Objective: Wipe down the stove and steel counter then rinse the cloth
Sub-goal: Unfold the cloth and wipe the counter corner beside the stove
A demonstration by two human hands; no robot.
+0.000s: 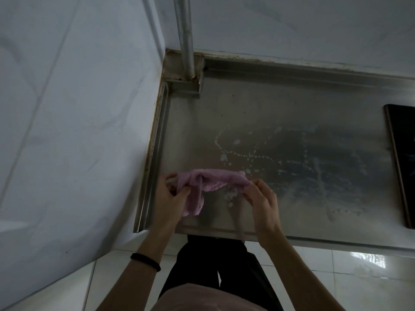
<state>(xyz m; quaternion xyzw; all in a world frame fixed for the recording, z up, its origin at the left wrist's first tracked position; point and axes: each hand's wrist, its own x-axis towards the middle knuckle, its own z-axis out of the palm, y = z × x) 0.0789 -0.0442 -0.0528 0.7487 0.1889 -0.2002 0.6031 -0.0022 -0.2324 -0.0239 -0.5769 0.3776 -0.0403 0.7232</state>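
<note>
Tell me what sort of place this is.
Most likely a kitchen, perhaps commercial: a steel counter with a raised rim fits into a tiled wall corner, the dark edge of a stove shows at the right, and a pink cloth is held over wet streaks.

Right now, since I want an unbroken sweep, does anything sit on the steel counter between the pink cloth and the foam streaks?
Nothing visible does. Left hand and right hand pinch the pink cloth over the steel counter; the foam streaks begin right beside it.
</note>
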